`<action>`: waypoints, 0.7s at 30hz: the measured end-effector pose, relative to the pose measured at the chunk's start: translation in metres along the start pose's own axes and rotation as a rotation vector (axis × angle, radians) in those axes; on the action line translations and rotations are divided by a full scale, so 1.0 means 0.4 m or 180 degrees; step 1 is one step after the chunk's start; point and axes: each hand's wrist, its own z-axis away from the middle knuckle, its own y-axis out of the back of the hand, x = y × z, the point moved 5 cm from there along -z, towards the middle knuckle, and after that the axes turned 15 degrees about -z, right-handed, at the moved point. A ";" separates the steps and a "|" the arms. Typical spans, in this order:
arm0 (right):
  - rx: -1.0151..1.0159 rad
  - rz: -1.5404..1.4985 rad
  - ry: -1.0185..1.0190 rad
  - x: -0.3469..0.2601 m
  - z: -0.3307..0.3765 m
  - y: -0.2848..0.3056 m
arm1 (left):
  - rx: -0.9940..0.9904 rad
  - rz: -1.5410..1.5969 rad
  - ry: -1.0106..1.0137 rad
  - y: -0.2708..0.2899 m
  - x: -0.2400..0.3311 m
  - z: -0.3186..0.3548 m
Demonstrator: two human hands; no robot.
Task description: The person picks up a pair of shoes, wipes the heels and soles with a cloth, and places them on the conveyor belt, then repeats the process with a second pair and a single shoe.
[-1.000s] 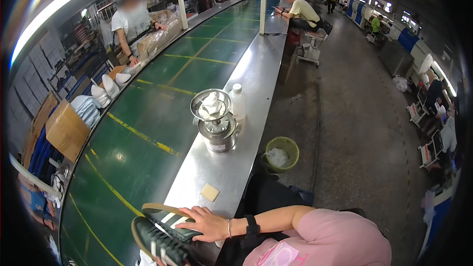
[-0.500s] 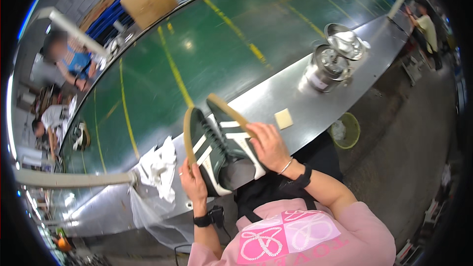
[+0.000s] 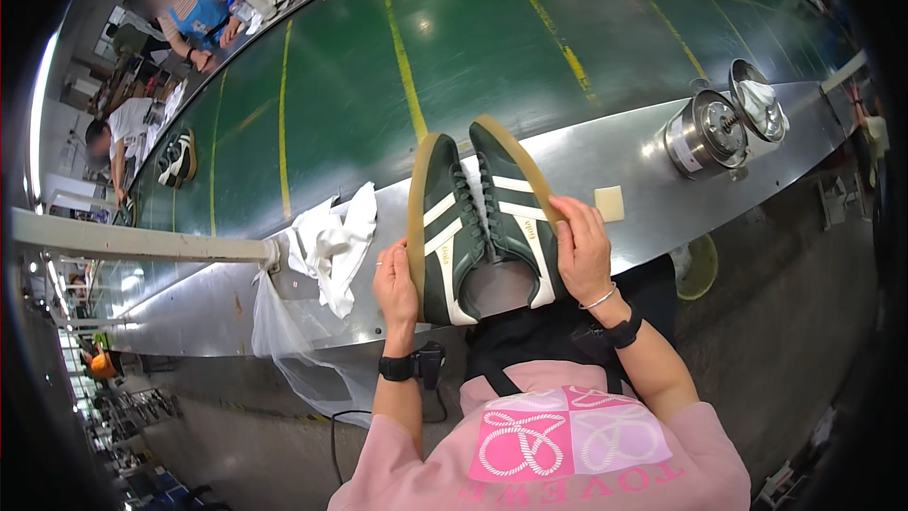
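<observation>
A pair of dark green sneakers with white stripes and tan gum soles is held up side by side over the metal ledge, toes pointing away from me. My left hand [image 3: 395,284] is closed on the outer sole side of the left sneaker [image 3: 441,227]. Closed on the outer edge of the right sneaker [image 3: 515,213] is my right hand [image 3: 584,251], its thumb toward the upper. The laces face each other, and the heels sit nearest me. Fingers beneath the soles are partly hidden.
A crumpled white cloth [image 3: 336,244] lies left on the metal ledge [image 3: 634,147], above a hanging clear plastic bag [image 3: 284,331]. To the right are a pale square pad [image 3: 609,203] and a lidded metal pot [image 3: 705,137]. Another sneaker [image 3: 177,159] rides the green belt [image 3: 350,104]; co-workers stand far left.
Both sneakers have turned more upright and been brought level beside each other, still in my hands. The view has shifted, so the scene sits differently in the picture.
</observation>
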 end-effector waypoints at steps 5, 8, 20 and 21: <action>-0.0017 -0.0013 -0.0003 0.002 0.001 -0.003 | -0.0207 0.0457 0.0357 -0.017 -0.048 -0.006; -0.0020 -0.0038 -0.0066 0.010 0.003 -0.007 | -0.0237 0.0635 0.0456 -0.023 -0.071 -0.008; -0.0036 -0.0365 -0.0638 0.032 0.003 -0.009 | -0.0439 0.1338 0.0890 -0.031 -0.075 -0.002; -0.0069 -0.0379 -0.0673 0.035 0.002 -0.009 | -0.0437 0.1341 0.0895 -0.031 -0.074 -0.002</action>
